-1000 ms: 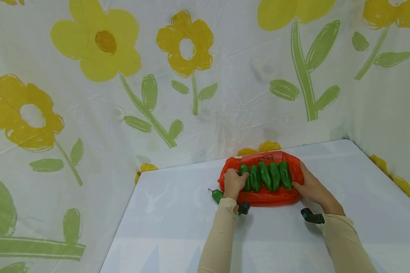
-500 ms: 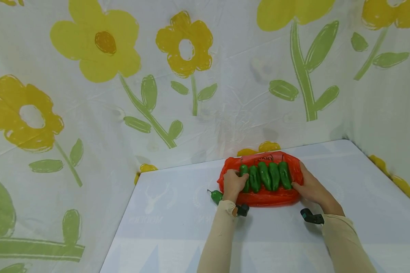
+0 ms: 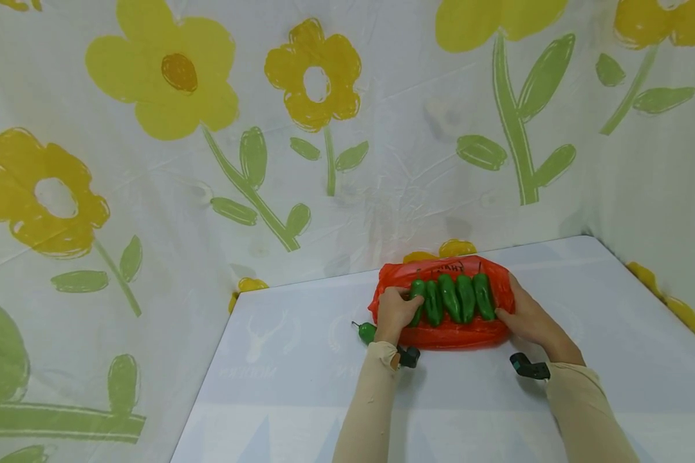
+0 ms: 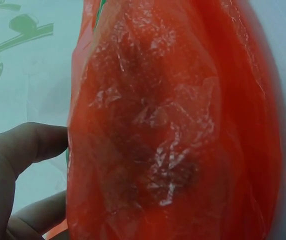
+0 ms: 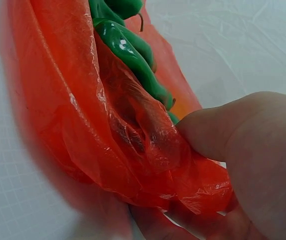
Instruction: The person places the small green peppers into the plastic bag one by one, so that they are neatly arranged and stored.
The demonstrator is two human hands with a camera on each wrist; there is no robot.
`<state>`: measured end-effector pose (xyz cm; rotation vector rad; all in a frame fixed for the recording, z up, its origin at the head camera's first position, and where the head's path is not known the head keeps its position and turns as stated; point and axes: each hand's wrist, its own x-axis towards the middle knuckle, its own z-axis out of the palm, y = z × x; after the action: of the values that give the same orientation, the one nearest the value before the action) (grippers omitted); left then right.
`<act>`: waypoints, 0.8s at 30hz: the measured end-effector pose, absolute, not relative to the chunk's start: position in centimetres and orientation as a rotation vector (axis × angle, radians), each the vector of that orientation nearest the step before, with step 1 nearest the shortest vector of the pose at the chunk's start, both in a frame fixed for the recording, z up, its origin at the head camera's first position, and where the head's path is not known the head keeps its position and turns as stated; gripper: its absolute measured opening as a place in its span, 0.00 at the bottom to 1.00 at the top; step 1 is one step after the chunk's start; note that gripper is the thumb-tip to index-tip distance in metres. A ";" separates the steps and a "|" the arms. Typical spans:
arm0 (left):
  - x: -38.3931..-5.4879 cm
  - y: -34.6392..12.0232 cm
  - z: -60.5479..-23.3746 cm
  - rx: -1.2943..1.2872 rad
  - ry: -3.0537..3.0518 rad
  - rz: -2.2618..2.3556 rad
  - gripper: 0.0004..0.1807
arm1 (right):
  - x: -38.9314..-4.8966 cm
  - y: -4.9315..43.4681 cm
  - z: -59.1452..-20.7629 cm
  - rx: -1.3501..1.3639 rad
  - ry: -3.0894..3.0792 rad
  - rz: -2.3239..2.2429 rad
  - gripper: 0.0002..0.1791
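A red plastic bag (image 3: 457, 337) lies on the table with a row of several green chili peppers (image 3: 449, 298) across its top. My left hand (image 3: 395, 315) pinches the leftmost pepper (image 3: 417, 287) at the row's end; in the left wrist view the bag (image 4: 148, 125) covers most of what its fingers hold. At the bag's right end, my right hand (image 3: 531, 319) grips the red film, thumb on the near side by the last pepper. In the right wrist view, the bag's film (image 5: 153, 130) bunches between thumb and fingers, with glossy peppers (image 5: 125, 50) beyond.
Another green pepper (image 3: 367, 332) lies on the white table (image 3: 301, 360) left of the bag, partly behind the left wrist. A curtain with yellow flowers (image 3: 324, 212) hangs behind and at both sides of the table.
The leftmost pepper has shifted slightly right, closer to its neighbour, together with my left hand's fingertips. My right hand keeps its place on the bag.
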<state>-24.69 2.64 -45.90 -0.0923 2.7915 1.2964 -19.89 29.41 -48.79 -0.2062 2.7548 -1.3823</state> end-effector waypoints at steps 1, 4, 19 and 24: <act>-24.7 2.6 -45.9 -0.086 2.788 1.299 0.18 | -19.9 29.4 -48.8 -0.209 2.759 -1.380 0.52; -24.8 2.6 -46.0 -0.091 2.785 1.295 0.16 | -19.9 29.5 -48.8 -0.208 2.761 -1.381 0.52; -25.1 3.2 -45.9 -0.209 2.835 1.305 0.15 | -19.8 29.3 -48.5 -0.164 2.746 -1.361 0.52; -25.2 3.5 -46.2 -0.220 2.853 1.292 0.16 | -19.8 29.3 -48.7 -0.155 2.737 -1.363 0.53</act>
<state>-25.21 3.53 -46.22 -0.2198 2.8534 1.2925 -19.84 29.34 -48.70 -0.1550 2.7366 -1.3626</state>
